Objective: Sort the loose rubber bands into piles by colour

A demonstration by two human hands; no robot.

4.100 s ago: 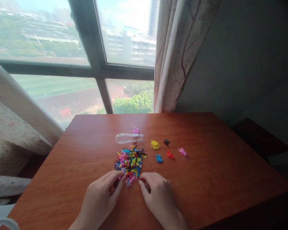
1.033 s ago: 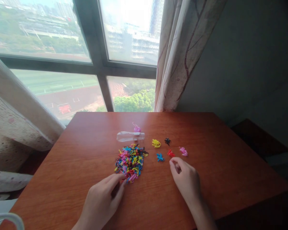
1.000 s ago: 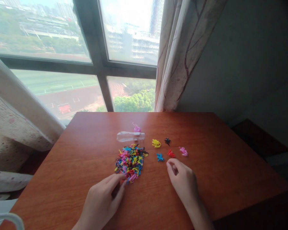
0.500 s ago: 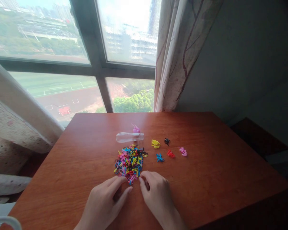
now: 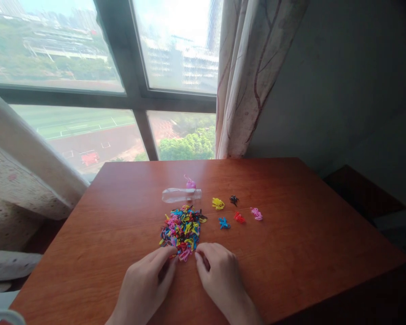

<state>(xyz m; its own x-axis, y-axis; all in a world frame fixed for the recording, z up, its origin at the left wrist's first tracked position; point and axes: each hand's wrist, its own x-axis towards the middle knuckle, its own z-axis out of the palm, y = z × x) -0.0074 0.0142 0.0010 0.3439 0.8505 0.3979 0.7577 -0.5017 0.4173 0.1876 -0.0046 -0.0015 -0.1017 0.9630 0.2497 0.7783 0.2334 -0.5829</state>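
Note:
A heaped pile of small coloured elastic bands [image 5: 182, 225] lies on the table, mixing yellow, blue, pink, red and black. At its near left edge, my left hand [image 5: 145, 275] has thumb and index finger pinched together by the bands; a bit of red and yellow shows at the fingertips. My right hand [image 5: 219, 273] rests at the near right edge, its fingers curled and the thumb close to the index finger. What lies between those fingertips is hidden. Right of the pile sit small single-colour clusters: yellow bands [image 5: 218, 204], black bands [image 5: 234, 199], blue bands [image 5: 223, 223], red bands [image 5: 239, 217] and pink bands [image 5: 256, 214].
Behind the pile, a clear plastic bottle [image 5: 179, 195] lies on its side, with a pink round item with a loop [image 5: 191, 184] just beyond it. The brown wooden table [image 5: 307, 234] reaches to the window [image 5: 135, 99] and curtain [image 5: 243, 81].
My left thumb has moved up to meet the index finger, closing the gap at the pile's edge. My right hand has barely moved. The view has shifted slightly.

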